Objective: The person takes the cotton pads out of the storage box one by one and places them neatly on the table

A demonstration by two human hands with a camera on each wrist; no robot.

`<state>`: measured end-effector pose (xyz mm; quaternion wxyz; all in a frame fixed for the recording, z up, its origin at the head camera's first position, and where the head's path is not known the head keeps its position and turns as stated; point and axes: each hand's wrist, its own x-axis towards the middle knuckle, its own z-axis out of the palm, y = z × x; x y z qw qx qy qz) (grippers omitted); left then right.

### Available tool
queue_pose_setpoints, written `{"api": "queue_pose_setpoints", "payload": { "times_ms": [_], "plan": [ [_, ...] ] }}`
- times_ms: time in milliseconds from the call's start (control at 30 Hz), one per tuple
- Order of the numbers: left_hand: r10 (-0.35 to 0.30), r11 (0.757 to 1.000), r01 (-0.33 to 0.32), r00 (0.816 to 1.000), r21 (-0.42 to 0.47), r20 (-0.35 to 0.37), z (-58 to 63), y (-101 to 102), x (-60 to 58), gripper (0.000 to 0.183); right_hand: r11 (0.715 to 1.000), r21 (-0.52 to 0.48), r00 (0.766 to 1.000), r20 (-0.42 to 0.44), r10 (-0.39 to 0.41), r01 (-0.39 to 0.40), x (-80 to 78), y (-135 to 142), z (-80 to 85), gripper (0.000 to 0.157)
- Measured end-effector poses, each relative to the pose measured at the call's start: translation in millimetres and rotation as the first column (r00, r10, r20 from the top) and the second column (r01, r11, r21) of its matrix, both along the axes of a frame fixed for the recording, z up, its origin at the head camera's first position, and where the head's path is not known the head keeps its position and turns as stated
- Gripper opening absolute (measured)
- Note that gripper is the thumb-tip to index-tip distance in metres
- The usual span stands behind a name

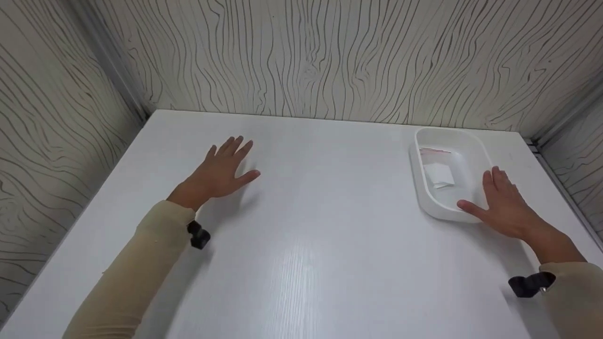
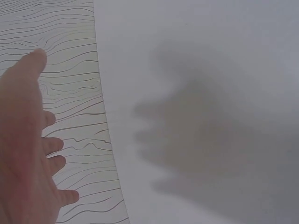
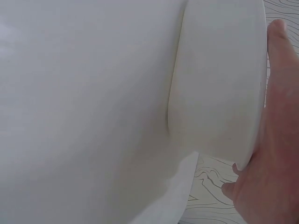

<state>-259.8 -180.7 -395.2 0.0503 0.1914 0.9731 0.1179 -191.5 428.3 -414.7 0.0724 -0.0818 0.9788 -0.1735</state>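
My left hand (image 1: 219, 172) hovers over the left part of the white table with fingers spread and nothing in it; its shadow falls on the tabletop in the left wrist view. At the right stands a white rounded-corner plastic tub (image 1: 426, 200). My right hand (image 1: 509, 212) is at the tub's near right corner, its fingers straight along the right rim and its thumb over the near rim. In the right wrist view the tub's side wall (image 3: 217, 79) lies beside the palm. Inside the tub lie a white paper-like piece (image 1: 439, 174) and a thin red strip (image 1: 435, 150).
The white table (image 1: 311, 212) meets a wood-grain patterned panel (image 1: 306, 56) at the back. Similar panels rise at the left (image 1: 42, 141) and right, with grey metal posts (image 1: 110, 61) at the corners. A small black device (image 1: 199, 235) sits on each wrist.
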Motion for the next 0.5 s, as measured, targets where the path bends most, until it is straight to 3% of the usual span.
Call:
{"api": "queue_pose_setpoints", "payload": {
  "times_ms": [500],
  "plan": [
    [0.003, 0.998, -0.002, 1.000, 0.069, -0.010, -7.8, -8.4, 9.7, 0.080, 1.000, -0.009, 0.998, 0.053, -0.028, 0.029, -2.2, 1.7, 0.5, 0.113]
  ]
}}
